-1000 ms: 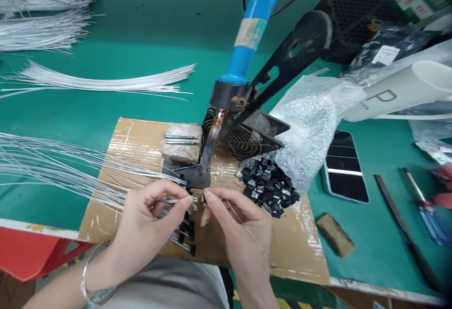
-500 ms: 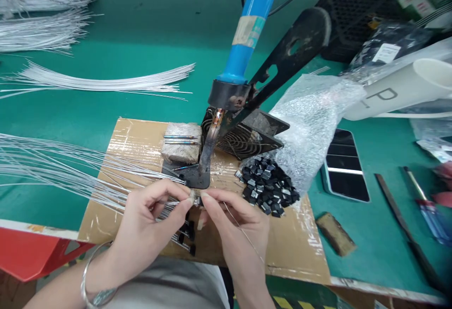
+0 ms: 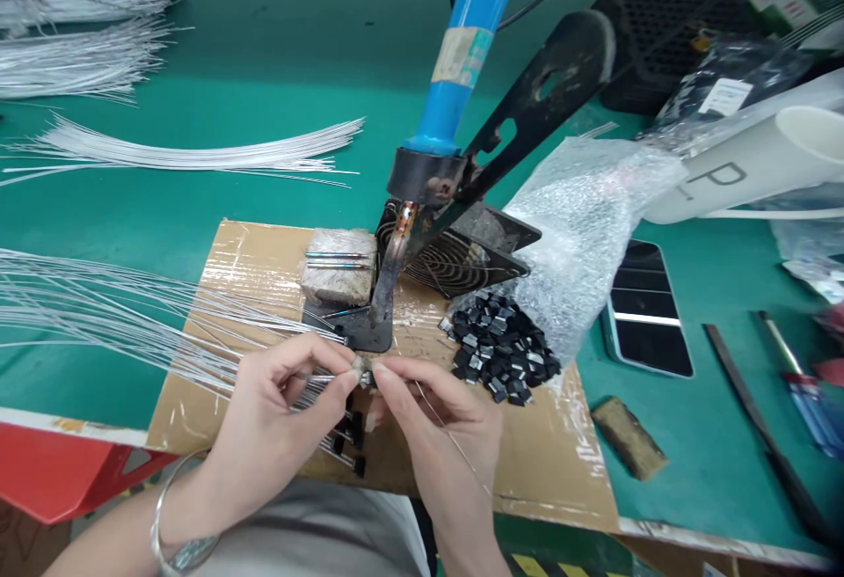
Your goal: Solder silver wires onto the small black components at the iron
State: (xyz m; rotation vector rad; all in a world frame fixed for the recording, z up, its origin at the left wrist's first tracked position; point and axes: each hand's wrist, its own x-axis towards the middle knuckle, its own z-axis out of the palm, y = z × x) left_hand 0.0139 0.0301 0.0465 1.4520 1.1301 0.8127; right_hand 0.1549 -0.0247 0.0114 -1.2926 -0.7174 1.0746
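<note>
My left hand (image 3: 283,419) pinches a small piece at its fingertips, too small to make out, just below the soldering iron's tip. Close against it, my right hand (image 3: 441,419) pinches a small black connector (image 3: 369,376), and a thin wire (image 3: 454,441) runs across its fingers. White wires (image 3: 164,322) come in from the left and pass behind my left hand; several have black ends lying under my hands. Above stands the blue soldering iron (image 3: 454,67), held by a black bracket. Black connectors (image 3: 505,348) lie heaped right of my right hand.
Cardboard (image 3: 547,463) lies beneath my hands, bearing a wrapped block (image 3: 338,282) and a black fan (image 3: 462,251). Bubble wrap (image 3: 586,208), a phone (image 3: 648,309), a brown block (image 3: 629,438) and a flat metal tool (image 3: 745,401) are rightward. More wires (image 3: 198,155) lie at upper left.
My fingertips have shifted very slightly where they meet, and the small connector between them sits a little differently. Otherwise the hands hold the same pose.
</note>
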